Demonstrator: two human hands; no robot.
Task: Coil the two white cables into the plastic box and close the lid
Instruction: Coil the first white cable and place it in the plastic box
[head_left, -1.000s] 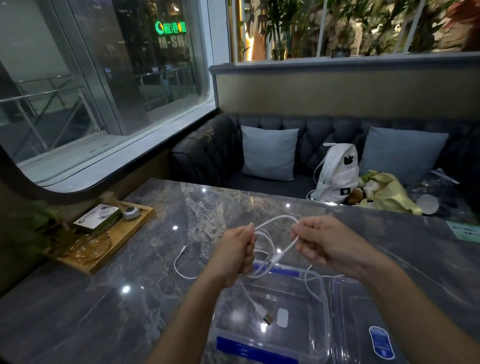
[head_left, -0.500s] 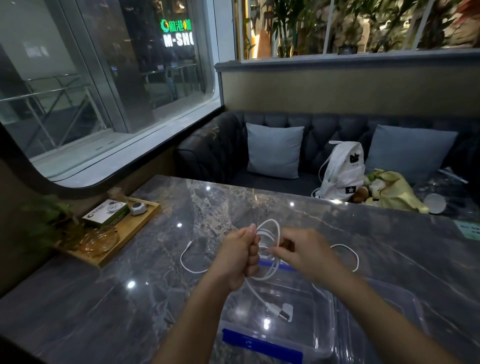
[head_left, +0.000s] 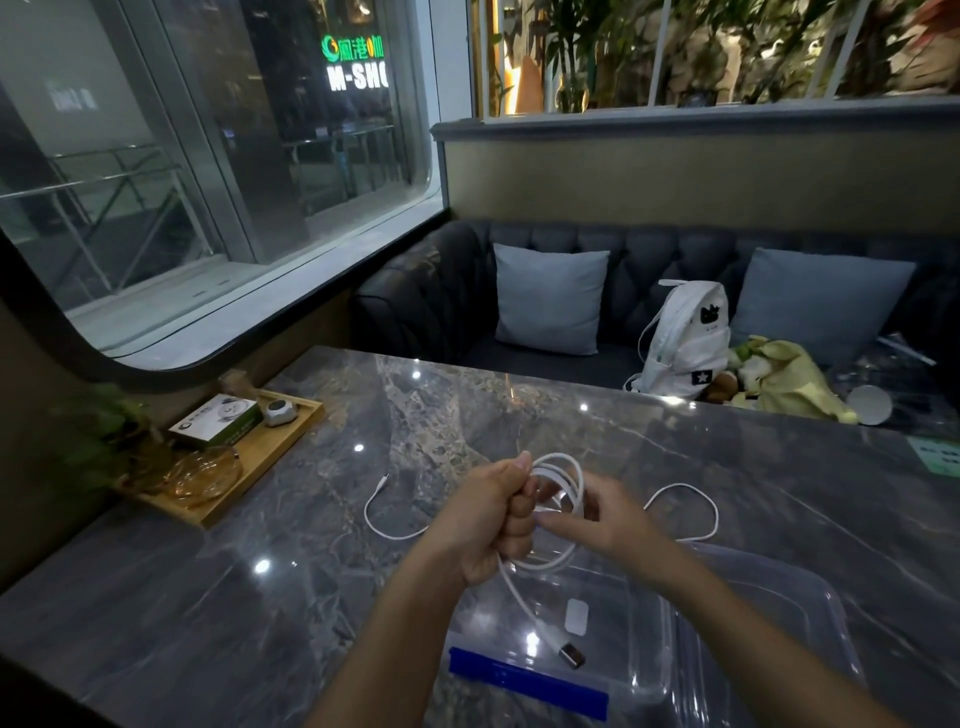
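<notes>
A left hand (head_left: 493, 519) grips a coiled white cable (head_left: 563, 475) above an open plastic box (head_left: 644, 670). The right hand (head_left: 602, 519) pinches a loop, fingers together.

A wooden tray (head_left: 270, 462) holds a small box (head_left: 215, 422) and glass dish (head_left: 205, 470). A white backpack (head_left: 685, 340) sits between two grey cushions (head_left: 550, 299) on the sofa (head_left: 431, 296).
</notes>
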